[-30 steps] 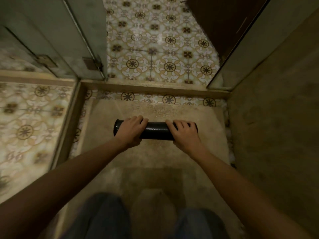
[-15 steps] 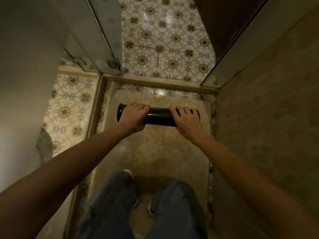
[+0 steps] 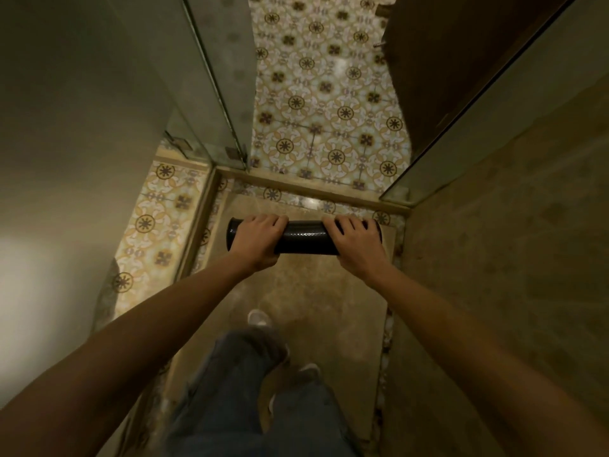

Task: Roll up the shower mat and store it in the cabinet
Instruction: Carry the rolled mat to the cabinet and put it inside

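At centre frame we hold the rolled black mat (image 3: 304, 238), left grip (image 3: 260, 240) and right grip (image 3: 357, 244) each wrapped tight around it.

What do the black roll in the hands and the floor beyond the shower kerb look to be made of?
Rolled shower mat: probably rubber or soft plastic, black, slightly glossy; small highlights pick out a fine embossed texture. Both the left hand and right hand grip it. Patterned floor: likely glazed ceramic tile, given the repeating printed motifs, grout lines and bright reflection.
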